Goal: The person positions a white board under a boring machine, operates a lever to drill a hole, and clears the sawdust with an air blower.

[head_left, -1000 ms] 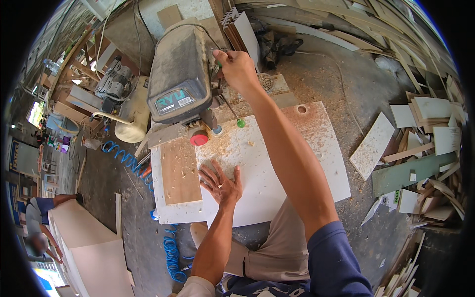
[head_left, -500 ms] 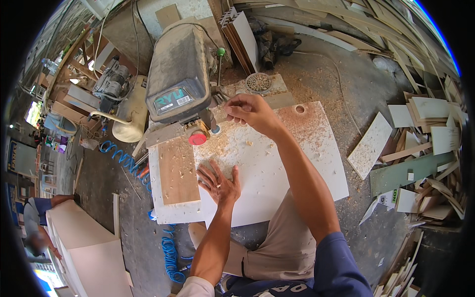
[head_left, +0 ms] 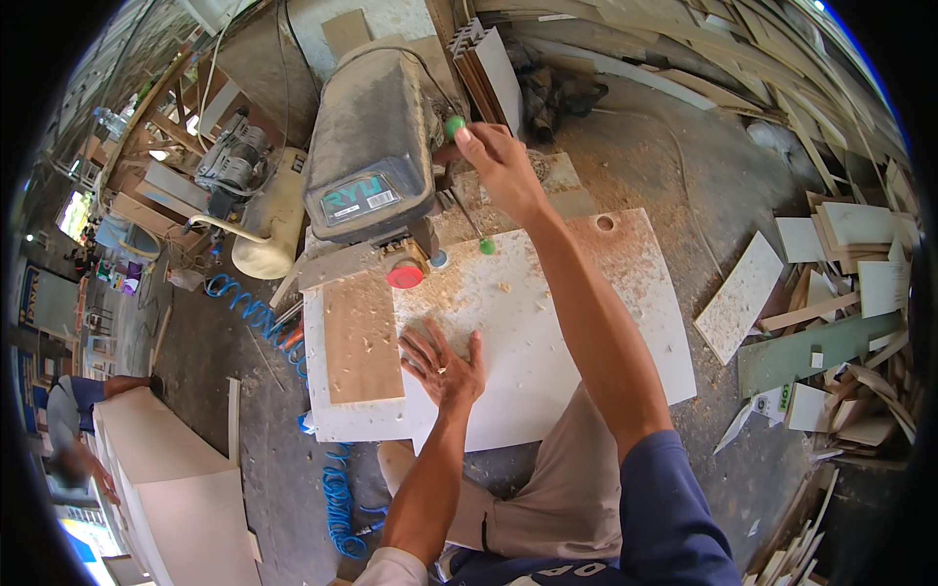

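Note:
A dusty dark drill press (head_left: 366, 146) stands over a white board (head_left: 547, 332) strewn with wood shavings. My right hand (head_left: 500, 166) is raised beside the machine's head, its thumb and fingers closed at a green knob (head_left: 454, 126) on a feed handle. A second green knob (head_left: 487, 246) ends another spoke, low over the board. My left hand (head_left: 445, 366) lies on the board with its fingers spread, holding nothing. Left of it is a brown wood panel (head_left: 363, 347). A red round button (head_left: 404, 274) sits at the front of the press. A round hole (head_left: 605, 224) shows near the board's far right corner.
Stacked board offcuts (head_left: 840, 342) fill the right side. A coiled blue air hose (head_left: 337, 498) hangs at the left of the board. An air compressor (head_left: 264, 234) stands at the left of the press. Another person (head_left: 73, 420) is at the far left beside a large pale panel (head_left: 186, 469).
My right hand has moved up and away to the handle's green knob. The feed handle has turned, bringing another green knob down over the board. My left hand stays on the board.

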The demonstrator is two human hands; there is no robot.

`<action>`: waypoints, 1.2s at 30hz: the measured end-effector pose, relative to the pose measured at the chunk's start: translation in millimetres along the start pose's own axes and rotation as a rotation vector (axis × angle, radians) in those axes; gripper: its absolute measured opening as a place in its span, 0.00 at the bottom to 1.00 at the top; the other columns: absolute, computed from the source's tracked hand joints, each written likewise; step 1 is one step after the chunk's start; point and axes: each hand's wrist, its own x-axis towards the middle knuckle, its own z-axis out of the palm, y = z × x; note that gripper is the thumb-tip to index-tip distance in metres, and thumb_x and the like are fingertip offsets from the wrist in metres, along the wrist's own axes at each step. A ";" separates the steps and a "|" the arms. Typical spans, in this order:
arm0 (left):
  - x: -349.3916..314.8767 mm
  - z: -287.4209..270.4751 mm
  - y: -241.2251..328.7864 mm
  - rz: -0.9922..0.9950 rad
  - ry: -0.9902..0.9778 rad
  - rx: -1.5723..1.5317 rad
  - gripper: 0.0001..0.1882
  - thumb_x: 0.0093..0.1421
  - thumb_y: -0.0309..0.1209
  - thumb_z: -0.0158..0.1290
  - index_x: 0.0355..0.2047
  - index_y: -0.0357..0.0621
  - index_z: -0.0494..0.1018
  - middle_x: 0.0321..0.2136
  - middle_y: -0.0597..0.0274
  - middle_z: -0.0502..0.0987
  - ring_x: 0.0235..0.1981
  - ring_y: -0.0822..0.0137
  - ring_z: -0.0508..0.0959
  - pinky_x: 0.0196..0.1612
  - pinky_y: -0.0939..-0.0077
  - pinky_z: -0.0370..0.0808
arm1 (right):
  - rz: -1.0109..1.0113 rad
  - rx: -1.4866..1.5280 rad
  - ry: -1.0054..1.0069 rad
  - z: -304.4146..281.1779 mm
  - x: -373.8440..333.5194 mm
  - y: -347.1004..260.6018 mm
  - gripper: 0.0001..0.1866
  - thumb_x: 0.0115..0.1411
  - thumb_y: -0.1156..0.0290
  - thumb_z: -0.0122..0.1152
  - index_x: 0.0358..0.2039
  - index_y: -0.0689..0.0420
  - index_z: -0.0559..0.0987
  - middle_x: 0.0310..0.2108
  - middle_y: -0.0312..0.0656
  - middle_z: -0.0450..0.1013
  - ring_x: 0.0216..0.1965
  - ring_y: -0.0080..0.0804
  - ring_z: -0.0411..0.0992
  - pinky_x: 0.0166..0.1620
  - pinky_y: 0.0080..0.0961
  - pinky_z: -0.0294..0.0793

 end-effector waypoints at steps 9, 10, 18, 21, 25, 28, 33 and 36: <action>0.3 -3.3 -4.2 0.004 0.013 -0.028 0.53 0.67 0.71 0.32 0.77 0.45 0.34 0.75 0.36 0.28 0.76 0.39 0.26 0.74 0.37 0.28 | 0.343 0.058 -0.185 24.9 18.4 97.6 0.46 0.69 0.29 0.35 0.73 0.53 0.60 0.65 0.54 0.69 0.71 0.47 0.60 0.73 0.51 0.37; -0.7 -3.0 -5.6 0.004 0.014 -0.030 0.53 0.67 0.71 0.32 0.77 0.45 0.34 0.75 0.35 0.28 0.76 0.39 0.26 0.74 0.37 0.28 | 0.344 -0.070 -0.198 23.2 4.6 92.7 0.47 0.68 0.28 0.32 0.74 0.52 0.59 0.66 0.52 0.69 0.72 0.47 0.60 0.74 0.52 0.35; -2.3 3.5 5.6 0.057 0.014 -0.095 0.49 0.68 0.68 0.32 0.77 0.48 0.36 0.76 0.36 0.31 0.76 0.38 0.28 0.74 0.36 0.28 | 0.381 -0.125 -0.106 27.1 -48.8 124.3 0.41 0.72 0.33 0.28 0.74 0.47 0.58 0.68 0.50 0.67 0.72 0.52 0.58 0.72 0.64 0.32; 3.1 9.7 -19.2 0.052 -0.008 -0.164 0.48 0.68 0.68 0.34 0.77 0.56 0.38 0.75 0.35 0.34 0.76 0.38 0.29 0.73 0.34 0.27 | 0.386 -0.331 -0.196 39.2 -59.4 110.9 0.38 0.73 0.36 0.30 0.75 0.46 0.55 0.67 0.50 0.67 0.71 0.52 0.59 0.71 0.67 0.34; -7.9 -4.8 -47.3 -0.186 -0.005 -0.223 0.47 0.63 0.70 0.43 0.76 0.66 0.47 0.74 0.29 0.42 0.75 0.35 0.39 0.71 0.28 0.37 | 0.400 -0.363 -0.093 48.0 -66.6 81.6 0.41 0.71 0.33 0.32 0.74 0.47 0.56 0.67 0.48 0.68 0.70 0.53 0.60 0.70 0.68 0.36; -39.6 -17.1 -78.2 -0.252 -0.009 -0.225 0.48 0.62 0.70 0.47 0.75 0.62 0.52 0.70 0.24 0.50 0.72 0.30 0.50 0.68 0.32 0.53 | 0.407 -0.317 -0.173 39.7 -64.1 75.0 0.44 0.69 0.30 0.34 0.75 0.48 0.54 0.67 0.49 0.67 0.71 0.54 0.59 0.70 0.69 0.34; -91.1 -14.3 -91.0 -0.268 -0.046 -0.354 0.43 0.66 0.62 0.49 0.74 0.57 0.54 0.65 0.21 0.60 0.59 0.26 0.70 0.58 0.43 0.72 | 0.434 -0.285 -0.153 34.5 -65.1 78.1 0.48 0.67 0.27 0.35 0.75 0.48 0.53 0.68 0.51 0.66 0.72 0.53 0.57 0.71 0.68 0.29; -97.0 13.8 -121.3 -0.116 0.053 -0.425 0.40 0.69 0.55 0.49 0.73 0.48 0.55 0.60 0.28 0.69 0.52 0.28 0.76 0.53 0.44 0.74 | 0.429 -0.251 -0.151 43.7 -65.3 70.3 0.49 0.66 0.25 0.35 0.75 0.49 0.53 0.68 0.51 0.67 0.73 0.52 0.56 0.70 0.69 0.26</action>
